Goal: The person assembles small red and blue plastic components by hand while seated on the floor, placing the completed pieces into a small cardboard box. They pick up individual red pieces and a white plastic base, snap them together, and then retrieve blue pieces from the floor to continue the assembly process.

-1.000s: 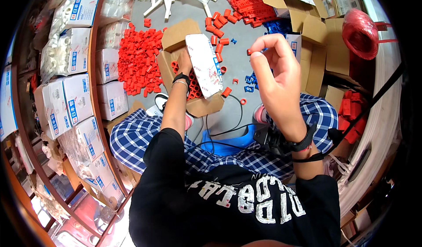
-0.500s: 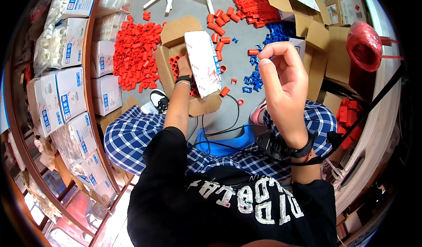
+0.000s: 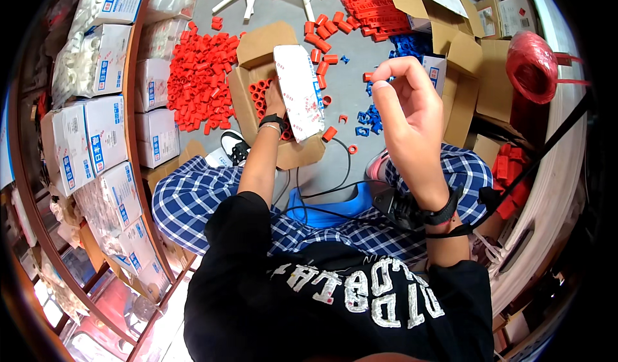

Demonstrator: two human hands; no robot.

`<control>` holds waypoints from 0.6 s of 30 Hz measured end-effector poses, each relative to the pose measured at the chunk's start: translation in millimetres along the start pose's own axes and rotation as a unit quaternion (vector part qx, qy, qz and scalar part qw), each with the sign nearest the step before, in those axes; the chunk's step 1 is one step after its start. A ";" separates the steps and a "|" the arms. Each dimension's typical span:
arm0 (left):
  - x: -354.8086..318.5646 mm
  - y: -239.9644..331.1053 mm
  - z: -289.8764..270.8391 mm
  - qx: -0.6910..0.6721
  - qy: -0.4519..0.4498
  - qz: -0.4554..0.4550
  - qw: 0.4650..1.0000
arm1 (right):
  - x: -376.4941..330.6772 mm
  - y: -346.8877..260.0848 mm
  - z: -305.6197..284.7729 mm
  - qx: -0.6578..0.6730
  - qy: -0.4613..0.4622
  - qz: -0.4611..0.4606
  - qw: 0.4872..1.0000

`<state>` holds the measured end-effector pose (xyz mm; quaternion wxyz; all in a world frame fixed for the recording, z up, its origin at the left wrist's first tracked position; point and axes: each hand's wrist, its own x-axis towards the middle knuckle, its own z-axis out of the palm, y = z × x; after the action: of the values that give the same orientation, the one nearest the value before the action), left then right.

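My left hand (image 3: 274, 100) reaches down into an open cardboard box (image 3: 242, 107) on the floor. Red pipe fittings (image 3: 259, 96) stand in it with their round ends up. The box's white printed flap (image 3: 299, 91) overhangs beside the hand, and its fingers are mostly hidden. My right hand (image 3: 415, 111) is raised above the floor, right of the box. Its fingers curl in a loose ring, with the index fingertip close to the thumb; I see nothing held. Beneath and beyond it lie small blue clips (image 3: 370, 118).
A heap of red fittings (image 3: 201, 82) lies left of the box; loose red couplings (image 3: 322, 43) lie right of it. White boxes (image 3: 103, 133) fill the left shelf. Open cartons (image 3: 460, 98) and a red wrapped roll (image 3: 532, 66) stand right. A blue stool (image 3: 328, 212) sits between my legs.
My left hand has shifted slightly within the box, uncovering more red fittings. My right hand has moved a little left and stays curled.
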<state>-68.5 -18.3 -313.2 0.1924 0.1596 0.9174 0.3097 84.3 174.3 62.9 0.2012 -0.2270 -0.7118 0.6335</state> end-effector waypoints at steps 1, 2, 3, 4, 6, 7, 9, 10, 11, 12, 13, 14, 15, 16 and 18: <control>0.2 5.2 -2.5 -0.007 -0.013 -0.016 1.000 | 0.3 1.1 -1.4 -0.001 0.003 0.000 1.000; -1.2 10.4 -4.3 -0.007 -0.015 -0.014 1.000 | 0.7 2.4 -2.7 -0.002 0.007 0.000 1.000; -3.6 12.5 -12.1 -0.004 -0.023 -0.027 0.999 | 1.5 0.9 -1.9 0.001 0.006 -0.003 1.000; -5.9 15.1 -20.6 0.000 -0.030 -0.040 0.999 | 2.3 0.1 -0.9 0.005 0.004 -0.006 1.000; -7.5 10.8 -19.2 -0.025 0.021 -0.023 0.999 | 3.8 -0.1 -1.4 0.011 0.008 -0.021 1.000; -11.7 20.8 -19.6 -0.031 0.033 -0.046 0.998 | 3.9 -0.7 -3.4 0.008 0.011 -0.018 1.000; -27.1 36.7 -20.1 0.120 0.089 0.027 0.988 | 3.2 -5.4 -5.4 0.012 0.013 0.000 1.000; -35.2 45.7 -19.0 0.121 0.087 0.029 0.988 | 2.3 -4.9 -5.5 0.013 0.015 0.000 1.000; -43.4 57.8 -13.7 0.112 0.119 0.022 0.986 | 1.2 -3.8 -6.3 0.004 0.017 -0.023 1.000; -48.3 70.5 -9.4 0.104 0.152 0.018 0.983 | 0.4 -4.8 -8.1 -0.005 0.019 -0.049 0.999; -52.8 70.3 -6.5 0.088 0.202 0.074 0.973 | 0.2 -4.6 -6.5 -0.006 0.017 -0.077 0.997; -56.0 73.0 -0.3 0.097 0.222 0.095 0.965 | -0.3 -7.7 -5.9 -0.001 0.015 -0.080 0.997; -60.8 87.2 10.3 0.083 0.215 0.126 0.965 | -0.2 -9.7 -8.9 -0.001 0.021 -0.072 0.997; -65.5 95.2 14.7 0.074 0.212 0.153 0.962 | -1.0 -13.5 -9.0 0.005 0.022 -0.065 0.998; -65.0 104.7 30.0 0.049 0.051 0.182 0.981 | -2.6 -14.4 -14.9 -0.001 0.006 -0.057 0.998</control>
<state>20.1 49.4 -252.8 0.0774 0.3171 0.8956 0.3022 94.0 183.5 79.0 0.2413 -0.1899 -0.7227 0.6192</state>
